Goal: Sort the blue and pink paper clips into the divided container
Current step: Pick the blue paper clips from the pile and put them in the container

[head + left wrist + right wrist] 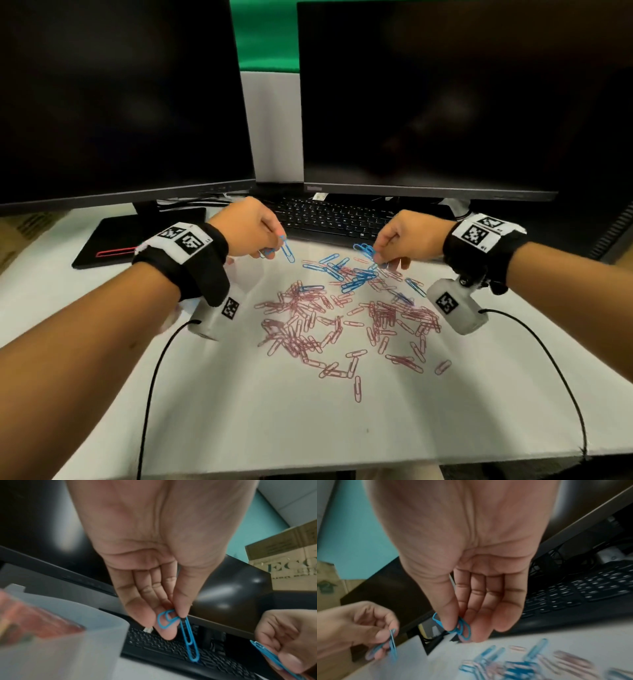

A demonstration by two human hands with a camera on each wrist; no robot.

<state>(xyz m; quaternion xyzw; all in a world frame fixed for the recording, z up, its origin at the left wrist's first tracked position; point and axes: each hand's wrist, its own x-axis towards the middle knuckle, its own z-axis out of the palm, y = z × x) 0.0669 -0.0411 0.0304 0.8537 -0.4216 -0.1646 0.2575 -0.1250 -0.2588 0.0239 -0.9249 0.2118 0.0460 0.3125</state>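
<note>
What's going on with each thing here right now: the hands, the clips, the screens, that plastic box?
Left hand: pinching blue clips, one dangling.
Right hand: grip pinched on a bunch of blue clips.
Loose blue clips: scattered on the table, unsorted.
Pink clips: spread on the table, unsorted.
Container: blurred, contents unclear.
Monitors: both dark.
Keyboard: untouched.

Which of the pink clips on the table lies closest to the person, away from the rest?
The single pink clip at the near tip of the pile: it lies alone, pointing lengthwise toward the person, just below the trailing chain of pink clips.
</note>
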